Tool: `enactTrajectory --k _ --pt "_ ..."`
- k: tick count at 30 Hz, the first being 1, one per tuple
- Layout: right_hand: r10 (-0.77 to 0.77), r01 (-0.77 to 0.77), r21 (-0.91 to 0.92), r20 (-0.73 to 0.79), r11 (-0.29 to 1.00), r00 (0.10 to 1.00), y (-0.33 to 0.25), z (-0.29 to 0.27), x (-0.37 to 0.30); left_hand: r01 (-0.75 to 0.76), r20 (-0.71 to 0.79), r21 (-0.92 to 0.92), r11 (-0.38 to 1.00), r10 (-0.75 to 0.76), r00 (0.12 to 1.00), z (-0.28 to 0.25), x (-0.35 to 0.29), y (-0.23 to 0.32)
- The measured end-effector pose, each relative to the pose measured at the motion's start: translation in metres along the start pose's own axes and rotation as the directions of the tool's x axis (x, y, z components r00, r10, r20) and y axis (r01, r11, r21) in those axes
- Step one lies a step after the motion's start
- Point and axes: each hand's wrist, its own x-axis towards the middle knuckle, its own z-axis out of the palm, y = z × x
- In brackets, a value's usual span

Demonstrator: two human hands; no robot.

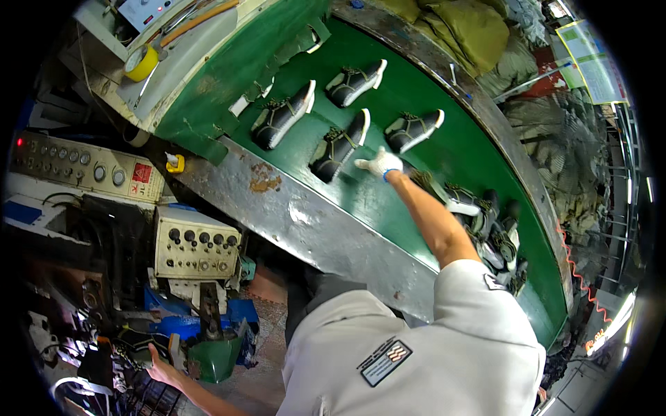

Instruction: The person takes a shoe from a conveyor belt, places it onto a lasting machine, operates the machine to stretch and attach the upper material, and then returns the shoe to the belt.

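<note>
On the green belt [277, 166], my right hand [381, 165] wears a white glove and has its fingers apart, with nothing visible in it. It reaches between a dark shoe with a white sole [340, 147] and another such shoe [414, 130]. Two more dark shoes, one to the left [284, 116] and one farther off [356, 83], lie beyond. At the lower left, my bare left hand [161, 371] grips a dark lace-up shoe [142, 341] at a machine; some of its fingers are hidden behind the shoe.
Several shoes lie heaped [496, 232] to the right of my right arm. A metal ledge [277, 201] edges the belt. A control box with knobs [196, 243] and a button panel [87, 166] stand left. Yellow tape [141, 63] and tools rest above; sacks [458, 35] lie beyond.
</note>
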Motion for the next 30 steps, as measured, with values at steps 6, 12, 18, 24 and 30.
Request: enactTrajectory --k 6,12,18,24,30 --pt "0.391 0.068 0.957 -0.179 0.282 0.903 -0.032 0.098 0.109 -0.033 0.084 -0.062 0.997 0.039 0.996 0.032 0.003 0.002" --pt "-0.425 -0.152 0.967 0.053 -0.203 0.903 -0.098 0.053 -0.022 -0.032 0.059 -0.104 0.994 0.039 0.998 0.006 -0.006 0.003" --pt "-0.882 -0.792 0.551 0.196 -0.263 0.429 -0.246 0.056 -0.247 0.144 0.343 -0.507 0.850 0.046 0.938 -0.048 0.016 -0.040" --pt "-0.883 -0.409 0.885 0.361 0.222 0.300 -0.373 0.067 -0.392 0.260 0.401 -0.519 0.814 -0.036 0.915 -0.110 0.004 -0.019" --pt "-0.858 -0.297 0.857 0.483 0.421 0.175 -0.456 0.137 -0.459 0.466 0.516 -0.730 0.500 -0.045 0.856 -0.053 0.042 -0.006"
